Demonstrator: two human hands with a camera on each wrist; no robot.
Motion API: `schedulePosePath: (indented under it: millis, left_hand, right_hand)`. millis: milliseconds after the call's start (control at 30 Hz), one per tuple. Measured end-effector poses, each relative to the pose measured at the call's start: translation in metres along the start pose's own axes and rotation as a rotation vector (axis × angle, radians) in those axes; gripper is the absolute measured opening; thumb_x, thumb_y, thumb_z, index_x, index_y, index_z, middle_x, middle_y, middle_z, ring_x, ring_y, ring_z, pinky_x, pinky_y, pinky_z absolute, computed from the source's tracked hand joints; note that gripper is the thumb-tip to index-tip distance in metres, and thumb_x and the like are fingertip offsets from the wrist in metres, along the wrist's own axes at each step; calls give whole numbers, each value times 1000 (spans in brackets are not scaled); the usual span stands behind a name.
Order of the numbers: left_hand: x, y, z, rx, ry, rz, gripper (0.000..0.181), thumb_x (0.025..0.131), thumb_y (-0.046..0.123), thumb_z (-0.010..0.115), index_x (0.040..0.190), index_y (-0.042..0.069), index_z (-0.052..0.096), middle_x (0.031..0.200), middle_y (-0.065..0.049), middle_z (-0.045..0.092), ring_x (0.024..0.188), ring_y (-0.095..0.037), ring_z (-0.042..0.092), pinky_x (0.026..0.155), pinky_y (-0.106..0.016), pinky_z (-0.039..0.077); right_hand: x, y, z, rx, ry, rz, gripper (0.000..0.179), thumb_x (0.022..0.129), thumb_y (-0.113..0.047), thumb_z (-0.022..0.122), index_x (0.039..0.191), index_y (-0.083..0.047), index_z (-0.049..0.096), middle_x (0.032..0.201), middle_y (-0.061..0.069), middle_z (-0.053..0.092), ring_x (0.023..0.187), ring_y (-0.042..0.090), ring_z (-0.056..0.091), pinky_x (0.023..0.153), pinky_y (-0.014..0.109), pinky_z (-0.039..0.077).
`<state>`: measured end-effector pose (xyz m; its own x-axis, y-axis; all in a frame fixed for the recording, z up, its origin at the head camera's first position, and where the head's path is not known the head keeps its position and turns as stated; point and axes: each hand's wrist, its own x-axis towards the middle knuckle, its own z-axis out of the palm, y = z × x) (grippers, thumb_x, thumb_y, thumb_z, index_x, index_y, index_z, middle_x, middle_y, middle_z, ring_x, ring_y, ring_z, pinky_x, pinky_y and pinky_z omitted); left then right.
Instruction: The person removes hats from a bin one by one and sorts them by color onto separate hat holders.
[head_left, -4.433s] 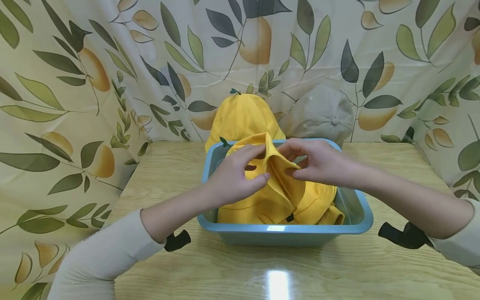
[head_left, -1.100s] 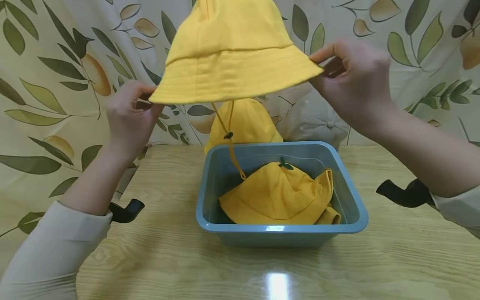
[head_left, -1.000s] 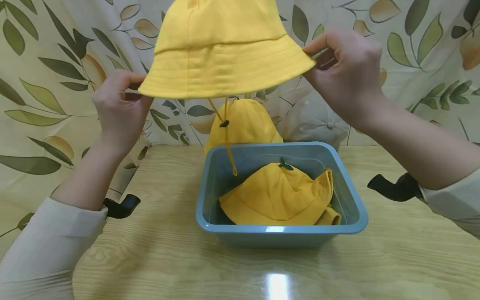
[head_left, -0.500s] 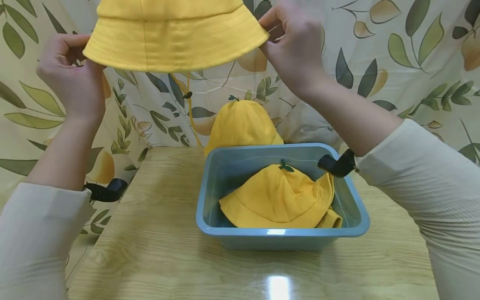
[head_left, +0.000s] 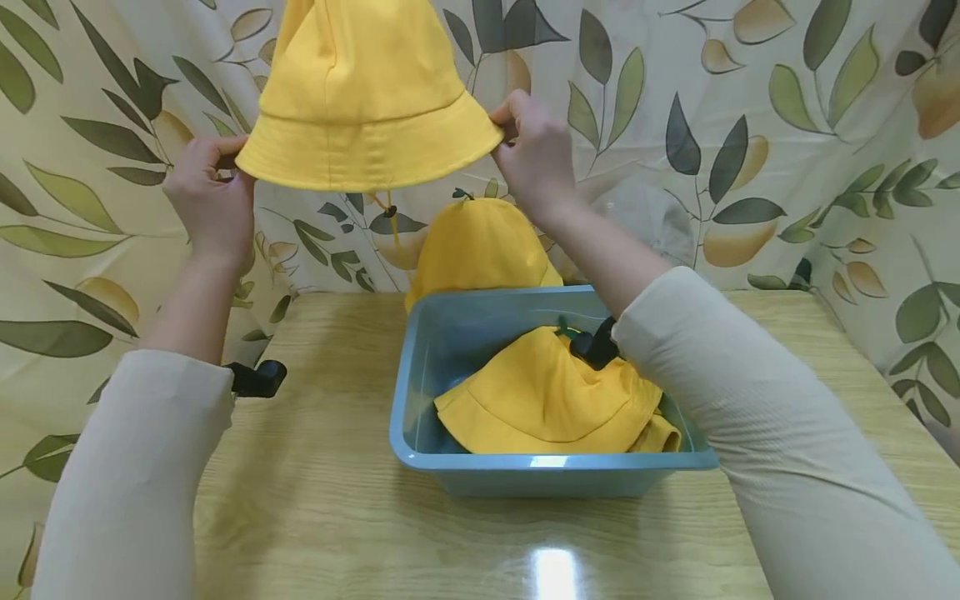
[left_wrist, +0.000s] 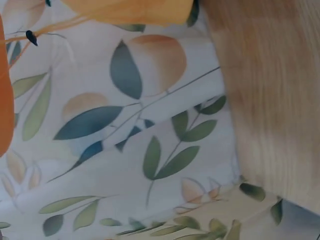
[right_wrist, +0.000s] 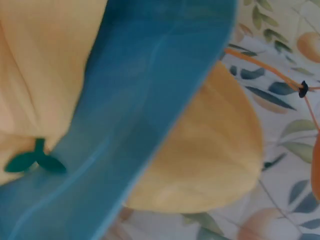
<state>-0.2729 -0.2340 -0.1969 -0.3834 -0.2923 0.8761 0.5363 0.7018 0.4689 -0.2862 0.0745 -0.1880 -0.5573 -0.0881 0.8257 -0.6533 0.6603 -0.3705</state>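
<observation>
A yellow bucket hat (head_left: 367, 108) hangs in the air at the upper left of the head view, brim down, its crown cut off by the frame's top. My left hand (head_left: 213, 196) pinches the left end of the brim, and my right hand (head_left: 534, 158) pinches the right end. An orange chin cord with a dark toggle (head_left: 390, 212) dangles below the brim; this toggle (right_wrist: 303, 89) also shows in the right wrist view. Below, a blue plastic bin (head_left: 427, 460) holds more yellow hats (head_left: 547, 392), the top one with a green leaf sprig (right_wrist: 37, 161).
Behind the bin stands another yellow hat (head_left: 480, 246) with a leaf sprig, beside a pale grey cap (head_left: 648, 221) partly hidden by my right arm. The wooden table (head_left: 337, 517) meets a leaf-and-fruit patterned curtain (head_left: 690, 75) at the back and sides.
Hands reaching into the bin earlier have lifted a hat out by its brim. It moved up and left, and in the last half second came down slightly and looks smaller.
</observation>
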Motion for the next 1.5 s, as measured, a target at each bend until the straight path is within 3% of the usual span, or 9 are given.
schedulePosePath:
  millis: [67, 167, 300, 500, 700, 800, 1033, 1233, 1500]
  left_hand:
    - [-5, -4, 3, 17, -15, 2, 13, 87, 10, 66, 88, -1, 73, 77, 10, 65, 71, 14, 53, 66, -6, 41]
    - [-15, -9, 11, 45, -64, 33, 13, 87, 6, 64, 88, -4, 72, 83, -12, 70, 74, -4, 63, 68, -5, 40]
    - [-30, -17, 22, 68, -165, 91, 13, 87, 1, 61, 91, -9, 69, 86, -22, 68, 78, -32, 66, 69, -11, 41]
    - [-51, -19, 40, 55, -272, 166, 11, 88, 1, 62, 92, -7, 68, 88, -21, 68, 79, -32, 66, 70, -35, 52]
    - [-67, -12, 61, 34, -345, 127, 10, 85, -3, 64, 93, -7, 68, 86, -20, 67, 79, -33, 66, 71, -41, 54]
    - [-74, -12, 67, 43, -400, 143, 10, 85, -3, 65, 93, -8, 68, 87, -22, 67, 79, -34, 66, 72, -42, 54]
    - [-94, -21, 72, 130, -555, 216, 10, 85, -2, 65, 94, -8, 67, 89, -21, 67, 80, -33, 66, 73, -40, 55]
    - [-111, -30, 77, 153, -603, 261, 8, 84, -2, 66, 91, -6, 67, 85, -19, 67, 78, -32, 64, 71, -38, 55]
    - [-132, -45, 80, 148, -676, 309, 6, 84, -3, 66, 87, -5, 61, 84, -19, 63, 77, -32, 62, 69, -40, 54]
  right_hand:
    - [-4, 5, 8, -7, -24, 36, 10, 91, 0, 56, 97, 6, 60, 96, 16, 69, 85, 24, 68, 74, 31, 52]
    - [-10, 14, 15, -41, -57, 75, 10, 92, 1, 55, 98, 6, 60, 96, 17, 68, 87, 27, 66, 76, 34, 52]
    - [-17, 29, 16, -90, -86, 145, 11, 92, 2, 53, 98, 5, 62, 98, 17, 68, 88, 29, 65, 77, 37, 51]
    - [-26, 53, 8, -157, -147, 239, 19, 90, 6, 49, 102, 5, 63, 103, 19, 67, 96, 32, 63, 83, 39, 50]
    - [-40, 75, -5, -164, -175, 237, 16, 89, 9, 47, 100, 9, 59, 101, 24, 64, 95, 37, 60, 84, 43, 49]
    - [-46, 83, -9, -183, -210, 238, 14, 89, 9, 47, 99, 10, 57, 100, 26, 63, 94, 40, 59, 84, 45, 49]
    - [-63, 99, -14, -267, -300, 156, 6, 86, 11, 49, 90, 10, 53, 89, 27, 60, 83, 42, 59, 75, 49, 49]
    - [-77, 109, -15, -360, -377, 131, 13, 83, 16, 43, 80, 6, 51, 76, 23, 58, 64, 33, 51, 60, 45, 46]
    - [-90, 114, -10, -478, -536, 9, 16, 89, 9, 47, 75, 1, 49, 69, 18, 55, 60, 32, 55, 53, 43, 47]
